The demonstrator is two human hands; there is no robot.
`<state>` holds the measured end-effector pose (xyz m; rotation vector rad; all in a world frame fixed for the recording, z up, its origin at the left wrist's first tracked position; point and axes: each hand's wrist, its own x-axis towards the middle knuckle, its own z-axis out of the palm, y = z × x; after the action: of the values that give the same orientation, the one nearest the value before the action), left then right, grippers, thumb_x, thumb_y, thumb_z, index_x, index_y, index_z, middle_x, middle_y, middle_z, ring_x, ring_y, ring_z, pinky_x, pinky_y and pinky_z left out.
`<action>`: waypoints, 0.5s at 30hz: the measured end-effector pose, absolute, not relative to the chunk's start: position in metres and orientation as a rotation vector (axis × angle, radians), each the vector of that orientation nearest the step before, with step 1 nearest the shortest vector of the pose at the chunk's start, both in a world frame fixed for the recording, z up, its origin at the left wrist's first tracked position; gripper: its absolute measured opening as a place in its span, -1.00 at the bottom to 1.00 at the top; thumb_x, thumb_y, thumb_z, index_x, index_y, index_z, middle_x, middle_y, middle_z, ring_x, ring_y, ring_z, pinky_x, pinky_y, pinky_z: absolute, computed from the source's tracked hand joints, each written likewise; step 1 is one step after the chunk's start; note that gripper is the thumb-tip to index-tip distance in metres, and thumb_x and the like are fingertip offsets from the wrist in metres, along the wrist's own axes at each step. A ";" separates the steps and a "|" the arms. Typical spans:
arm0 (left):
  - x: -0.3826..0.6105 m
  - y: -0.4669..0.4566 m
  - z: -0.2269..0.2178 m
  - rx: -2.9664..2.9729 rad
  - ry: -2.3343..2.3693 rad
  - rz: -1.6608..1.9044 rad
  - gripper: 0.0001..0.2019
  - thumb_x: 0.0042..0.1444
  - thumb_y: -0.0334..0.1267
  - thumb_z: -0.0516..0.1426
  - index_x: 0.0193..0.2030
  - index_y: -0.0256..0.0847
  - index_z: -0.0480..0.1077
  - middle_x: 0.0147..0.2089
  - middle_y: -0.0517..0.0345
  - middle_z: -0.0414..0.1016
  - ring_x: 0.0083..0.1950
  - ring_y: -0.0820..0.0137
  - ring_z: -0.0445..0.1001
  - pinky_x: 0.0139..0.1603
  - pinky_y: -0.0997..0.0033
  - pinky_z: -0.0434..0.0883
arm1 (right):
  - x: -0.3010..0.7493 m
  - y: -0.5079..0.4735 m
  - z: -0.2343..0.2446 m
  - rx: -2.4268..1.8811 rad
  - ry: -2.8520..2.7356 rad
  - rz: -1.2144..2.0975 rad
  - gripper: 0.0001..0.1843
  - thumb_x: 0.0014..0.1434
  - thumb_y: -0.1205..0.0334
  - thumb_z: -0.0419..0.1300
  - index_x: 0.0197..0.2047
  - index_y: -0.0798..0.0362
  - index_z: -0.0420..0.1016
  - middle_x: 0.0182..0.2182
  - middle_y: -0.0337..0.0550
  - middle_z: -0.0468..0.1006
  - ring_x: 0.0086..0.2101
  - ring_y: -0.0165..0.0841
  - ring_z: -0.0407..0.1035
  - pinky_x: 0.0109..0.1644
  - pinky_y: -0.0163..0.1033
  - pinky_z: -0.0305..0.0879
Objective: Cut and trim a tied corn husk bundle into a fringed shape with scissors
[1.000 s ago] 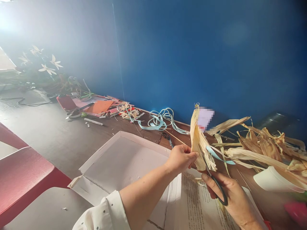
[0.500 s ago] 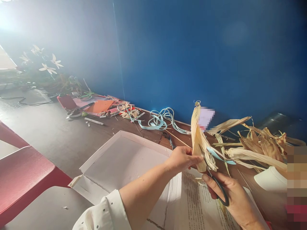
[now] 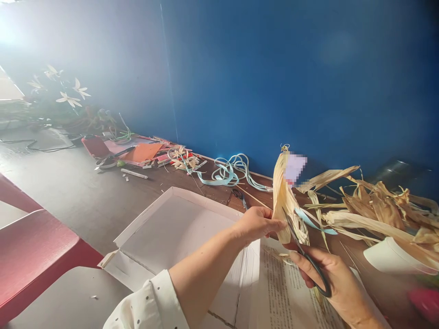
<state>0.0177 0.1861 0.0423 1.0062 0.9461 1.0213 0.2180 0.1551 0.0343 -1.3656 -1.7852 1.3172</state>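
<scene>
My left hand [image 3: 260,225] pinches the lower edge of a dried corn husk [image 3: 281,192], which stands upright above the table with a knotted tip at its top. In my right hand [image 3: 329,269] is a pair of scissors [image 3: 310,262] with dark handles, my fingers through the loops. Their blades point up and lie against the husk near its lower end, just right of my left fingertips. A curled bundle of thin husk strips [image 3: 302,228] hangs beside the blades. Below my hands lies a printed sheet [image 3: 284,288].
An open white cardboard box [image 3: 185,224] lies left of my hands. More dried husks [image 3: 377,205] and a white paper cup [image 3: 387,256] are at right. Pale blue ribbon [image 3: 222,176], second scissors [image 3: 239,197] and orange paper [image 3: 142,152] lie along the blue wall [image 3: 274,82].
My left hand and the husk's lower end have shifted slightly left. The scissors have moved a little down and right, their blades still at the husk.
</scene>
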 end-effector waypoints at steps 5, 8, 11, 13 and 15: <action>0.012 0.188 0.044 1.067 0.920 0.952 -0.72 -0.16 -0.11 0.29 -0.46 -0.31 0.44 -0.51 0.22 0.36 -0.52 0.58 0.23 -0.52 0.55 0.13 | 0.223 0.158 0.033 -1.371 -1.878 1.351 -0.33 0.10 -0.30 0.25 -0.05 0.18 0.54 -0.64 -0.31 0.20 -0.60 -0.42 0.14 -0.52 -0.35 0.12; 0.011 0.189 0.045 1.075 0.924 0.943 -0.68 -0.19 -0.06 0.31 -0.46 -0.31 0.43 -0.50 0.21 0.38 -0.51 0.58 0.26 -0.50 0.56 0.17 | 0.223 0.157 0.035 -1.392 -1.870 1.313 -0.37 0.11 -0.31 0.24 -0.10 0.14 0.56 -0.64 -0.31 0.19 -0.59 -0.42 0.14 -0.51 -0.34 0.13; 0.011 0.189 0.044 1.062 0.901 0.932 -0.62 -0.24 -0.02 0.34 -0.44 -0.31 0.43 -0.45 0.18 0.42 -0.47 0.57 0.32 -0.44 0.57 0.25 | 0.221 0.155 0.040 -1.386 -1.879 1.341 -0.41 0.07 -0.31 0.26 -0.23 0.12 0.57 -0.65 -0.30 0.18 -0.60 -0.42 0.13 -0.52 -0.34 0.12; 0.011 0.189 0.043 1.036 0.875 0.920 -0.58 -0.28 0.01 0.35 -0.43 -0.31 0.42 -0.42 0.15 0.44 -0.44 0.54 0.37 -0.37 0.53 0.32 | 0.219 0.153 0.043 -1.394 -1.873 1.339 -0.42 0.06 -0.32 0.26 -0.32 0.11 0.56 -0.65 -0.30 0.17 -0.60 -0.42 0.13 -0.52 -0.35 0.12; 0.011 0.190 0.042 1.014 0.862 0.909 -0.53 -0.33 0.04 0.37 -0.42 -0.31 0.41 -0.41 0.13 0.45 -0.43 0.50 0.39 -0.33 0.47 0.37 | 0.218 0.152 0.043 -1.405 -1.842 1.320 -0.42 0.07 -0.32 0.25 -0.32 0.12 0.56 -0.65 -0.31 0.16 -0.59 -0.44 0.13 -0.51 -0.36 0.12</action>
<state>0.0114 0.1897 0.0423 1.0136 0.8621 0.9091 0.2182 0.1524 0.0434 -1.4050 -1.8416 1.3198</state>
